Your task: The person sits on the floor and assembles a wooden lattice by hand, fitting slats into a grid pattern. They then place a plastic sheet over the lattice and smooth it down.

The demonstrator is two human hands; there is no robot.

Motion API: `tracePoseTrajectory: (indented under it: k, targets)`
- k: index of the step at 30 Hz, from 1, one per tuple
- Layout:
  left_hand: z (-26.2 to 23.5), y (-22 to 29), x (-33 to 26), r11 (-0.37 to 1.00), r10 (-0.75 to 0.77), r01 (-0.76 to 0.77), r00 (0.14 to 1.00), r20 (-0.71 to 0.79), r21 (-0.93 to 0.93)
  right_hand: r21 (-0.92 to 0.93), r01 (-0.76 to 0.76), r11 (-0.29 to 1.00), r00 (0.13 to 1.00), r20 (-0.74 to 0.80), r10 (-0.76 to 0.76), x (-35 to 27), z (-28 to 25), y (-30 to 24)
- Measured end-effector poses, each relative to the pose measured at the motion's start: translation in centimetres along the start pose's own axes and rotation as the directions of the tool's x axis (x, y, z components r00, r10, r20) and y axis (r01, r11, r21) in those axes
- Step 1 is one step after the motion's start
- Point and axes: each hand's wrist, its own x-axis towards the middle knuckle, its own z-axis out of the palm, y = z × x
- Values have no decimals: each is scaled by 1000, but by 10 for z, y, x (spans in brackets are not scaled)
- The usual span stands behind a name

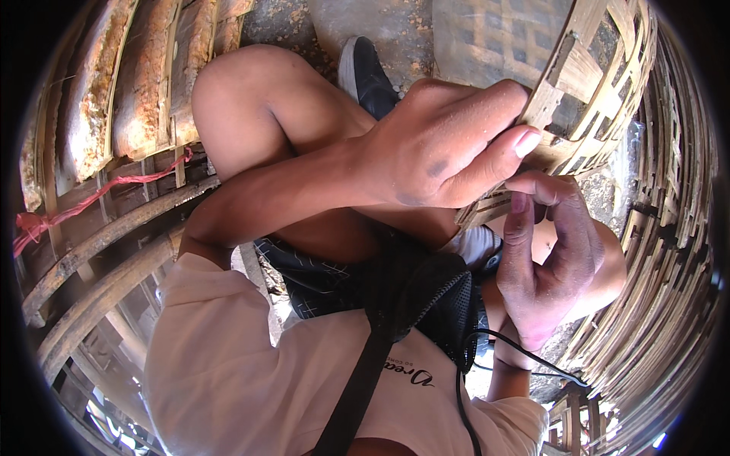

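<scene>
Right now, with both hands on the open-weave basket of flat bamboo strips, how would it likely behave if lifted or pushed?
The open-weave basket of flat bamboo strips is probably light for its size, since gaps show between the thin strips. It likely flexes somewhat rather than staying rigid: the left hand and right hand pinch its rim strips. Its curved wall suggests it might rock or roll if pushed.

A pale cream t-shirt w/ short sleeves is worn. Dark checked shorts & a black shoe are seen. A black strap & thin black cable are hung across the chest.

Basket-weaving workshop, woven bamboo baskets, stacked strips
</scene>
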Motion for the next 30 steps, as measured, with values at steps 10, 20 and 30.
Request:
tracePoseTrajectory:
  k: [10,20,30]
  targets:
    - [2,-1,-1,998,58,-58,998,-36,1,166,-80,983,996,51,72,0,1,-8]
    - [0,1,-3,1000,-8,8,1000,13,1,73,-31,997,999,44,28,1,5,-10]
    - [1,-3,-3,999,49,-49,999,1,8,171,-91,981,995,53,83,1,-2,-10]
